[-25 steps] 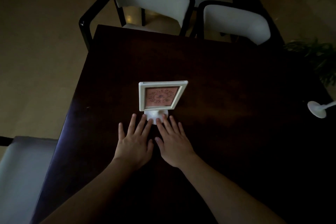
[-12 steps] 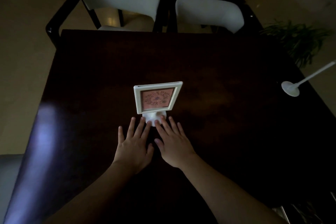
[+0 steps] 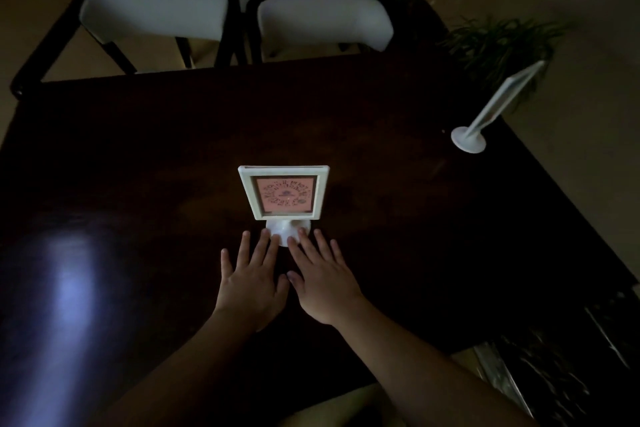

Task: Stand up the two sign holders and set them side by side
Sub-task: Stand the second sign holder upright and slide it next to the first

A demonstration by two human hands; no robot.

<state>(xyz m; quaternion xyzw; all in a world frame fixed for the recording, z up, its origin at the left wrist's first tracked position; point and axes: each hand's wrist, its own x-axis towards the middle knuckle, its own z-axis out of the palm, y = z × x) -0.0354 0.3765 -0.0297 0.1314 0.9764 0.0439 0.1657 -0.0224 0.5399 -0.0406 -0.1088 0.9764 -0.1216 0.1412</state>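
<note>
Both hands lie flat on the dark desk (image 3: 138,156), the left hand (image 3: 251,282) and the right hand (image 3: 323,282) side by side, fingers spread wide and holding nothing. Right at the fingertips (image 3: 273,238) stands one white sign holder (image 3: 284,192) with a pink card, its round foot touching them. The other sign holder (image 3: 491,111) stands far off to the right of the fingers, near the desk's edge.

both forearms coming up from the bottom edge toward mid frame, left hand (image 3: 250,279) and right hand (image 3: 322,279) lying flat, palms down, fingers spread, thumbs nearly touching, side by side just below center of frame
</note>
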